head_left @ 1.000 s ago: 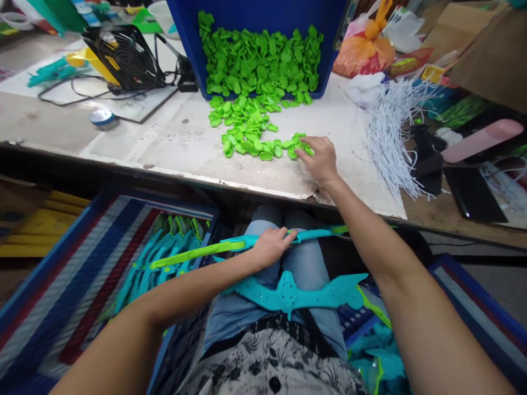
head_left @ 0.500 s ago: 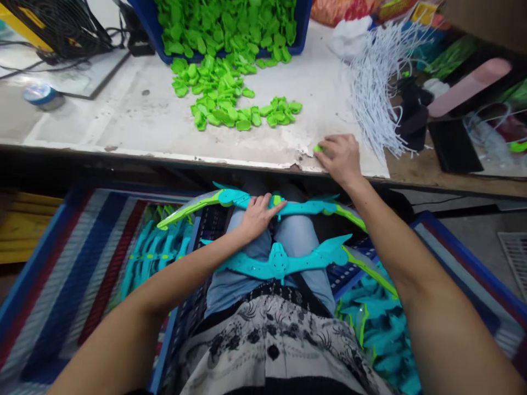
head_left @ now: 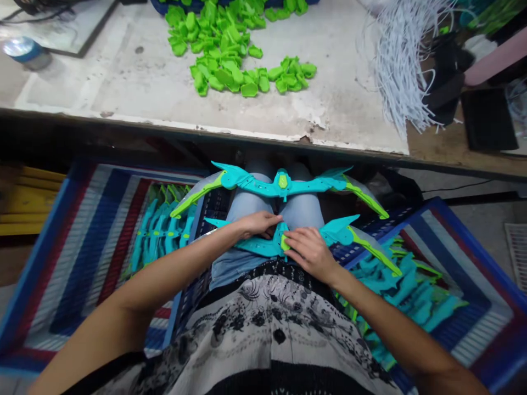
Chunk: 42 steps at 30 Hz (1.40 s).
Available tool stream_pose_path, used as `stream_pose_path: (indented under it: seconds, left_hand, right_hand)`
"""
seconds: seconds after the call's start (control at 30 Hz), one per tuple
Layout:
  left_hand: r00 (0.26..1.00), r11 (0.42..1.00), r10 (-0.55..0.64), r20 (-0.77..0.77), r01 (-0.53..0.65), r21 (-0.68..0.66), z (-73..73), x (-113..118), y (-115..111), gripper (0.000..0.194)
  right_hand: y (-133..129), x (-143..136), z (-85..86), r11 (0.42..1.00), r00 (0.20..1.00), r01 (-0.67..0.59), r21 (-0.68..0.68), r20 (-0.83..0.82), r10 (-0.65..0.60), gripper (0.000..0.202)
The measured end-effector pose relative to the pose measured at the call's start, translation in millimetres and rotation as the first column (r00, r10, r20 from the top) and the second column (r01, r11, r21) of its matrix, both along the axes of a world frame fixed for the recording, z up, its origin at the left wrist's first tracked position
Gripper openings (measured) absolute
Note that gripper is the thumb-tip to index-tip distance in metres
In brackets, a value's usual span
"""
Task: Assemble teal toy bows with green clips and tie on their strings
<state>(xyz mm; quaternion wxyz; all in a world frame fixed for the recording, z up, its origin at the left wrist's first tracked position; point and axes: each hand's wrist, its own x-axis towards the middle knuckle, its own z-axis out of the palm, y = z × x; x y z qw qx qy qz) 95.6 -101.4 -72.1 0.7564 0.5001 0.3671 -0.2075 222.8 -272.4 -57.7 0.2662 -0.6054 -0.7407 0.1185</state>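
Observation:
Two teal toy bows with lime-green tips lie across the lap. The farther bow (head_left: pixel 263 188) has a green piece (head_left: pixel 282 181) at its centre, and no hand touches it. On the nearer bow (head_left: pixel 259 247), my left hand (head_left: pixel 260 224) grips the middle from the left, its fingers partly hidden. My right hand (head_left: pixel 308 251) pinches a small green piece (head_left: pixel 285 242) against the centre of this bow. Loose green pieces (head_left: pixel 230 71) are piled on the table (head_left: pixel 135 104).
Striped baskets stand at the left (head_left: pixel 78 263) and right (head_left: pixel 473 274), both with teal bows inside. White ties (head_left: pixel 401 71), a black flat object (head_left: pixel 488 119) and a pink item (head_left: pixel 500 57) lie at the table's right. A round blue-lidded container (head_left: pixel 27 53) is at the left.
My right hand has come from the table edge to the nearer bow with the green piece. My left hand has moved from the farther bow to the nearer one. The view has tilted down.

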Motion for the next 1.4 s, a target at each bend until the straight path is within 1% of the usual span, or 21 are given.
stream_pose_path:
  seconds: [0.07, 0.17, 0.23, 0.3, 0.37, 0.43, 0.5, 0.6, 0.7, 0.73, 0.8, 0.87, 0.9, 0.97, 1.0, 1.07, 1.17, 1.23, 1.3, 1.37, 1.4]
  left_hand:
    - [1.000, 0.999, -0.005, 0.021, 0.005, 0.036, -1.8, 2, -1, 0.058]
    - [0.994, 0.992, -0.065, 0.086, 0.054, 0.115, -3.0, 0, -2, 0.061]
    - [0.976, 0.977, -0.147, 0.162, 0.117, 0.180, -3.5, -2, -2, 0.060]
    - [0.953, 0.951, -0.219, 0.210, 0.160, 0.263, -4.4, -4, -3, 0.059]
    - [0.941, 0.913, -0.269, 0.208, 0.180, 0.367, -6.1, -5, -4, 0.056]
    - [0.930, 0.858, -0.314, 0.190, 0.193, 0.477, -9.1, -5, -6, 0.051]
    - [0.918, 0.795, -0.354, 0.176, 0.197, 0.574, -12.6, -6, -8, 0.048]
    - [0.913, 0.728, -0.384, 0.139, 0.207, 0.654, -14.6, -6, -8, 0.047]
    - [0.929, 0.675, -0.362, 0.075, 0.206, 0.708, -6.5, -11, -14, 0.049]
    - [0.942, 0.630, -0.330, 0.053, 0.178, 0.755, -1.9, -13, -20, 0.049]
    - [0.957, 0.486, -0.287, 0.040, 0.109, 0.867, 7.4, -20, -36, 0.045]
    - [0.941, 0.333, -0.336, 0.031, 0.088, 0.939, 13.4, -27, -55, 0.042]
    - [0.924, 0.285, -0.383, 0.012, 0.106, 0.953, 14.6, -30, -64, 0.044]
    - [0.890, 0.233, -0.455, -0.044, 0.167, 0.958, 13.9, -34, -75, 0.057]
    - [0.876, 0.217, -0.477, -0.070, 0.195, 0.957, 12.7, -35, -76, 0.065]
    - [0.849, 0.203, -0.519, -0.104, 0.241, 0.949, 10.1, -34, -72, 0.073]
    - [0.803, 0.199, -0.581, -0.130, 0.295, 0.935, 9.3, -30, -59, 0.084]
    - [0.786, 0.197, -0.602, -0.142, 0.318, 0.927, 12.1, -26, -50, 0.089]
    - [0.783, 0.216, -0.606, -0.141, 0.332, 0.918, 18.1, -21, -40, 0.081]
    - [0.795, 0.279, -0.592, -0.133, 0.357, 0.891, 26.1, -15, -27, 0.066]
    - [0.802, 0.330, -0.586, -0.118, 0.369, 0.869, 29.8, -12, -19, 0.058]
  right_hand:
    - [-4, -7, -10.6, 0.999, 0.999, 0.037, 0.012, 0.012, -0.037, 0.020]
    - [-3, -11, -16.2, 0.995, 0.995, 0.100, 0.015, 0.003, -0.100, 0.021]
    - [-3, -14, -16.5, 0.988, 0.987, 0.155, -0.026, -0.041, -0.156, 0.019]
    - [-2, -16, -16.7, 0.965, 0.960, 0.231, -0.123, -0.132, -0.247, 0.021]
    - [2, -16, -17.7, 0.909, 0.903, 0.319, -0.268, -0.204, -0.378, 0.037]
    - [9, -15, -19.5, 0.837, 0.867, 0.347, -0.424, -0.196, -0.459, 0.058]
    - [16, -14, -21.4, 0.783, 0.876, 0.324, -0.530, -0.144, -0.460, 0.068]
    - [21, -13, -23.7, 0.760, 0.894, 0.315, -0.569, -0.090, -0.439, 0.065]
    - [24, -2, -21.8, 0.815, 0.931, 0.242, -0.526, -0.112, -0.349, 0.063]
    - [30, 5, -18.4, 0.848, 0.951, 0.186, -0.497, -0.126, -0.283, 0.057]
    - [53, 23, -5.1, 0.925, 0.979, 0.107, -0.365, -0.124, -0.163, 0.035]
    - [95, 42, 16.1, 0.982, 0.987, 0.136, -0.130, -0.066, -0.146, 0.019]
    - [123, 49, 28.0, 0.983, 0.983, 0.182, 0.005, -0.028, -0.181, 0.020]
    - [185, 58, 49.2, 0.951, 0.963, 0.254, 0.179, 0.049, -0.266, 0.025]
    - [217, 59, 57.1, 0.934, 0.948, 0.286, 0.215, 0.074, -0.308, 0.025]
    - [275, 58, 66.5, 0.906, 0.913, 0.368, 0.208, 0.102, -0.394, 0.026]
    - [331, 51, 69.0, 0.875, 0.862, 0.464, 0.136, 0.158, -0.482, 0.025]
    - [344, 50, 67.9, 0.881, 0.855, 0.459, 0.113, 0.214, -0.472, 0.022]
    - [341, 54, 66.6, 0.919, 0.885, 0.379, 0.109, 0.249, -0.395, 0.023]
    - [326, 66, 64.9, 0.960, 0.927, 0.248, 0.128, 0.255, -0.274, 0.025]
    - [315, 75, 63.7, 0.974, 0.943, 0.177, 0.143, 0.258, -0.210, 0.026]
